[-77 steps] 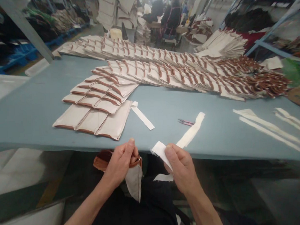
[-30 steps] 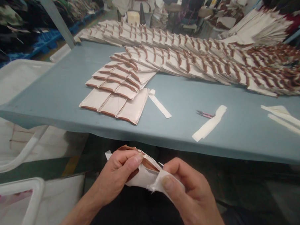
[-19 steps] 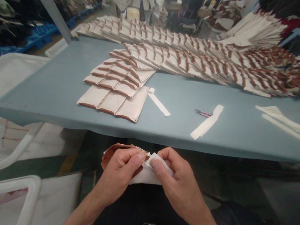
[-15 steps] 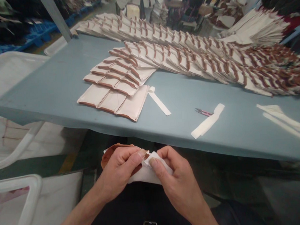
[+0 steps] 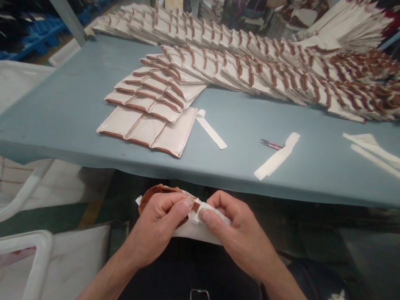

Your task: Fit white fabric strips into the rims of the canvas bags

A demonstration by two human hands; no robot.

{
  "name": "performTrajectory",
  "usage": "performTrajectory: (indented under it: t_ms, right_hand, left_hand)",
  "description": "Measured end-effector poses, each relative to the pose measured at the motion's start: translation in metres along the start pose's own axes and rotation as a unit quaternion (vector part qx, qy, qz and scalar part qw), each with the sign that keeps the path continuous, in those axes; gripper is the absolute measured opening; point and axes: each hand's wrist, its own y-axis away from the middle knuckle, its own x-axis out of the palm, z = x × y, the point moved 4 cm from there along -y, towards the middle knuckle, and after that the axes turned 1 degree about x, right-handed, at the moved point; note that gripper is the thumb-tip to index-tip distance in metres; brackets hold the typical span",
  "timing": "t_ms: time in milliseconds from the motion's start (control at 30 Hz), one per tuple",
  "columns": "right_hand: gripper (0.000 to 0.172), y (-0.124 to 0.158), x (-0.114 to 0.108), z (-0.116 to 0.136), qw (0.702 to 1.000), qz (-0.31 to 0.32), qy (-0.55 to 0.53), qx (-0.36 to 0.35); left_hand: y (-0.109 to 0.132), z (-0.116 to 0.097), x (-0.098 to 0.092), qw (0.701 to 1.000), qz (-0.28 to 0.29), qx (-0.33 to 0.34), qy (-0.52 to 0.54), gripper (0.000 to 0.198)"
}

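Note:
Over my lap, just in front of the table edge, both hands pinch a white fabric piece with brown trim. My left hand closes thumb against fingers on its brown edge, and a brown flap bulges up behind the knuckles. A short way to the right, my right hand is closed on the white part, thumb on top, where a folded white bit shows. The fingers hide much of the piece. On the table lies a similar flat panel, white with brown edging and divided into three sections.
Rows of overlapping white-and-brown panels cover the back of the blue-grey table. White strips and a small pink-handled tool lie near its front. White plastic bins stand at the left.
The hands keep their grip on the fabric and have shifted only slightly; a bit more brown trim shows between them. The whole view has moved a little, so the table appears higher.

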Motion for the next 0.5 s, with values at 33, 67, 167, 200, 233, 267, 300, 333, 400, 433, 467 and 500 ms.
performTrajectory:
  t_ms: [33,67,167,200,233,267,300,333,400,433,467,500]
  right_hand:
    - [0.029,-0.0001,0.0003,0.0,1.0,-0.004,0.001,-0.001]
    - [0.029,-0.0002,0.0004,0.0001,1.0,-0.008,0.0,-0.002]
    - [0.031,-0.0001,0.0001,-0.0001,1.0,-0.021,-0.01,-0.003]
    - [0.032,-0.0001,-0.0001,-0.0003,1.0,-0.028,-0.01,-0.004]
    - [0.032,-0.0001,-0.0004,-0.0004,0.999,-0.036,-0.006,-0.004]
    - [0.032,-0.0001,-0.0005,-0.0003,0.999,-0.046,0.002,-0.004]
    - [0.031,0.0,-0.0004,-0.0001,0.998,-0.056,0.012,-0.004]
    - [0.031,0.0002,-0.0001,0.0003,0.998,-0.065,0.025,-0.004]
    - [0.03,0.0011,0.0014,0.0015,0.996,-0.075,0.046,-0.002]
    - [0.03,0.0018,0.0022,0.0021,0.996,-0.078,0.053,-0.002]
    - [0.03,0.0026,0.003,0.0026,0.995,-0.081,0.059,-0.001]
    - [0.03,0.0033,0.0034,0.0028,0.994,-0.086,0.065,-0.001]
  left_hand:
    - [-0.0002,-0.0005,0.0002,1.0,-0.001,0.001,-0.001,0.043]
    - [-0.0003,-0.0011,0.0005,1.0,-0.002,0.004,-0.001,0.042]
    - [-0.0008,-0.0032,0.0013,1.0,-0.009,0.021,-0.001,0.041]
    - [-0.0009,-0.0039,0.0016,1.0,-0.014,0.026,-0.004,0.041]
    - [-0.001,-0.0046,0.002,0.999,-0.017,0.03,-0.008,0.041]
    - [-0.001,-0.0051,0.0026,0.999,-0.018,0.032,-0.013,0.041]
    - [-0.0009,-0.0054,0.0032,0.999,-0.017,0.032,-0.018,0.041]
    - [-0.0006,-0.0055,0.0037,0.999,-0.016,0.031,-0.022,0.041]
    - [0.0001,-0.0045,0.0041,0.999,-0.01,0.024,-0.029,0.042]
    - [0.0005,-0.0036,0.0039,0.999,-0.007,0.02,-0.029,0.042]
    - [0.0009,-0.0023,0.0035,0.999,-0.005,0.017,-0.03,0.042]
    - [0.0011,-0.0009,0.0031,0.999,-0.002,0.014,-0.029,0.043]
